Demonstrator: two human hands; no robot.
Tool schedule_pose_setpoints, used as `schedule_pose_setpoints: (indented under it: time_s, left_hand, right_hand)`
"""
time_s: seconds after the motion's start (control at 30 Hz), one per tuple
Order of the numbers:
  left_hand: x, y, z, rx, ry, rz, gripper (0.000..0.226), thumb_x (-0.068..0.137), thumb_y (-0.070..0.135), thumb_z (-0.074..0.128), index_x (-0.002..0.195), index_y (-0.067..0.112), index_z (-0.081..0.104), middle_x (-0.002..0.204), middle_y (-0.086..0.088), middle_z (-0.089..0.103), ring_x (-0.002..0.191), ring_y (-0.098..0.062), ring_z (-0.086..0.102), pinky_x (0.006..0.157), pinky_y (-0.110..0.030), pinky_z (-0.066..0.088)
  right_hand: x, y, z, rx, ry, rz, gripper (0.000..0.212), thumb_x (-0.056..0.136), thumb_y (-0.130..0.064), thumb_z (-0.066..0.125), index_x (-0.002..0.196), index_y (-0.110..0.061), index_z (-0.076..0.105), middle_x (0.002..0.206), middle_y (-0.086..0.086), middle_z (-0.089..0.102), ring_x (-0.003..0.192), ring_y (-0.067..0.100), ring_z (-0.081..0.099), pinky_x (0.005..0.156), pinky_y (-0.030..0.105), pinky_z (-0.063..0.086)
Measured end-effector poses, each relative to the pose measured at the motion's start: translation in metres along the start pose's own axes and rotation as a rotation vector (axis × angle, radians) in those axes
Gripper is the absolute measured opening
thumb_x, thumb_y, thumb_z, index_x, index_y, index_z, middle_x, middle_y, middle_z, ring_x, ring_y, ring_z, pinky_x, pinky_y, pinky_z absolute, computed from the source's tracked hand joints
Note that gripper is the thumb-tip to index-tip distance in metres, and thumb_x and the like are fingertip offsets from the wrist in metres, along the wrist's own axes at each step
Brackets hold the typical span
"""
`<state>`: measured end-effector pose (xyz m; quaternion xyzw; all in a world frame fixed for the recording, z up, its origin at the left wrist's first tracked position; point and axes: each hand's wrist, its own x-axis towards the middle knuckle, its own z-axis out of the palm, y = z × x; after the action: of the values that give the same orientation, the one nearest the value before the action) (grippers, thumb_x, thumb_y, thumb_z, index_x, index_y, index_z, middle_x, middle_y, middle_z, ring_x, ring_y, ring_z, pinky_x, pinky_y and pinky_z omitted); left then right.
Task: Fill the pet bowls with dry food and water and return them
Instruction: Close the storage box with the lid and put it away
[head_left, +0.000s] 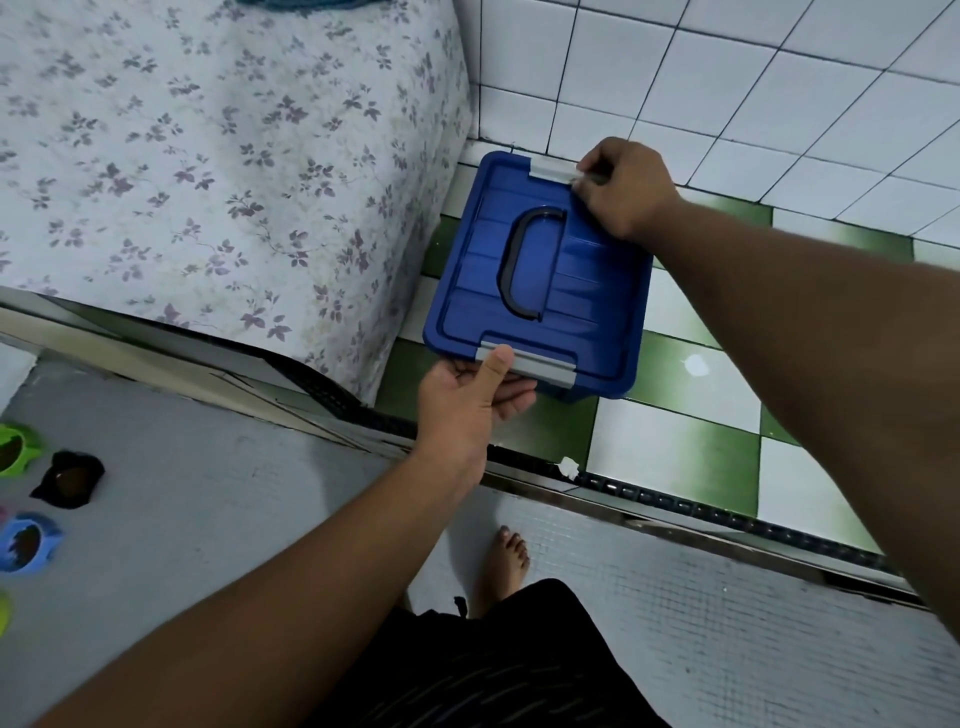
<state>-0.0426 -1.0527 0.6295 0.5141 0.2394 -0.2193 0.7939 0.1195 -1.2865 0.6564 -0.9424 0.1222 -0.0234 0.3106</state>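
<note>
A blue plastic storage box (566, 291) with a dark handle on its lid sits on the green and white tiled floor, beside the bed. My left hand (470, 402) grips the near grey latch (540, 366), thumb on top and fingers under it. My right hand (626, 195) pinches the far grey latch (553, 171) at the wall side. The lid lies flat on the box. Several small pet bowls stand at the far left on the grey floor: a green bowl (15, 447), a black bowl (70, 480) and a blue bowl (28, 540), each with dark contents.
A bed with a floral sheet (208, 156) fills the upper left. A white tiled wall (727, 78) stands right behind the box. A dark sliding-door track (675, 501) crosses the floor between the tiles and the grey mat. My bare foot (506, 564) stands near the track.
</note>
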Motion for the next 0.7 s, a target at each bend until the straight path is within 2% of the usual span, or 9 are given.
schedule_pose_setpoints:
  time_s: [0.07, 0.17, 0.23, 0.3, 0.37, 0.43, 0.5, 0.6, 0.7]
  left_hand:
    - [0.000, 0.003, 0.002, -0.025, 0.062, 0.025, 0.038, 0.092, 0.015, 0.071, 0.124, 0.006, 0.052, 0.106, -0.019, 0.074, 0.085, -0.028, 0.077, 0.066, -0.032, 0.062]
    - [0.003, 0.014, 0.003, -0.001, 0.175, 0.117, 0.045, 0.093, 0.012, 0.072, 0.126, 0.022, 0.043, 0.111, -0.014, 0.069, 0.087, -0.024, 0.076, 0.070, -0.035, 0.063]
    - [0.004, 0.020, 0.000, 0.119, 0.217, 0.223, 0.059, 0.092, 0.013, 0.074, 0.138, 0.029, 0.039, 0.112, -0.008, 0.066, 0.088, -0.011, 0.073, 0.076, -0.029, 0.063]
    - [0.006, 0.023, -0.005, 0.359, 0.161, 0.340, 0.079, 0.089, 0.021, 0.078, 0.152, 0.030, 0.032, 0.125, 0.000, 0.064, 0.103, -0.002, 0.068, 0.092, -0.027, 0.058]
    - [0.009, 0.025, -0.011, 0.738, 0.049, 0.427, 0.099, 0.083, 0.038, 0.081, 0.161, 0.026, 0.022, 0.151, -0.001, 0.047, 0.133, -0.012, 0.052, 0.113, -0.037, 0.044]
    - [0.010, 0.029, -0.017, 1.091, -0.047, 0.446, 0.107, 0.085, 0.050, 0.077, 0.164, 0.023, 0.010, 0.164, -0.007, 0.024, 0.147, -0.023, 0.034, 0.120, -0.036, 0.029]
    - [0.012, 0.035, -0.025, 1.256, -0.115, 0.442, 0.110, 0.086, 0.062, 0.068, 0.163, 0.027, 0.000, 0.167, -0.011, 0.014, 0.148, -0.029, 0.031, 0.119, -0.038, 0.029]
    - [0.011, 0.045, -0.037, 1.444, -0.193, 0.432, 0.110, 0.081, 0.079, 0.055, 0.162, 0.034, -0.005, 0.162, -0.017, 0.022, 0.143, -0.036, 0.038, 0.118, -0.049, 0.035]
    - [-0.009, 0.041, -0.056, 1.528, -0.234, 0.434, 0.110, 0.079, 0.082, 0.055, 0.161, 0.037, -0.003, 0.161, -0.016, 0.023, 0.142, -0.038, 0.039, 0.117, -0.049, 0.036]
  right_hand:
    - [-0.003, 0.003, -0.003, -0.054, -0.011, -0.017, 0.020, 0.092, -0.031, 0.059, 0.107, -0.019, 0.060, 0.102, -0.002, 0.061, 0.102, 0.025, 0.061, 0.092, 0.036, 0.051]
    - [-0.022, 0.013, -0.010, -0.172, -0.043, -0.064, 0.025, 0.099, -0.037, 0.048, 0.118, -0.022, 0.052, 0.111, 0.007, 0.064, 0.103, 0.033, 0.059, 0.087, 0.041, 0.050]
    - [-0.045, 0.024, -0.014, -0.282, -0.050, -0.100, 0.034, 0.102, -0.041, 0.038, 0.134, -0.031, 0.044, 0.126, 0.012, 0.061, 0.111, 0.037, 0.057, 0.089, 0.043, 0.048]
    - [-0.073, 0.034, -0.018, -0.331, -0.054, -0.081, 0.043, 0.102, -0.044, 0.031, 0.145, -0.042, 0.032, 0.139, 0.010, 0.054, 0.121, 0.036, 0.054, 0.096, 0.046, 0.046]
    - [-0.101, 0.040, -0.019, -0.315, -0.058, -0.021, 0.049, 0.103, -0.044, 0.029, 0.152, -0.041, 0.025, 0.145, 0.010, 0.049, 0.129, 0.034, 0.050, 0.102, 0.045, 0.042]
    - [-0.129, 0.041, -0.017, -0.295, -0.060, 0.058, 0.053, 0.104, -0.043, 0.032, 0.156, -0.034, 0.023, 0.140, 0.019, 0.049, 0.127, 0.039, 0.049, 0.103, 0.044, 0.042]
    - [-0.160, 0.037, -0.012, -0.264, -0.062, 0.138, 0.061, 0.103, -0.045, 0.037, 0.158, -0.027, 0.019, 0.136, 0.025, 0.049, 0.125, 0.042, 0.049, 0.104, 0.043, 0.041]
    - [-0.210, 0.028, -0.001, -0.150, -0.070, 0.260, 0.079, 0.098, -0.055, 0.045, 0.160, -0.025, 0.007, 0.142, 0.023, 0.040, 0.131, 0.040, 0.044, 0.110, 0.041, 0.036]
    - [-0.261, 0.017, 0.010, -0.059, -0.046, 0.332, 0.088, 0.094, -0.060, 0.049, 0.159, -0.027, 0.001, 0.145, 0.021, 0.036, 0.134, 0.040, 0.042, 0.113, 0.041, 0.035]
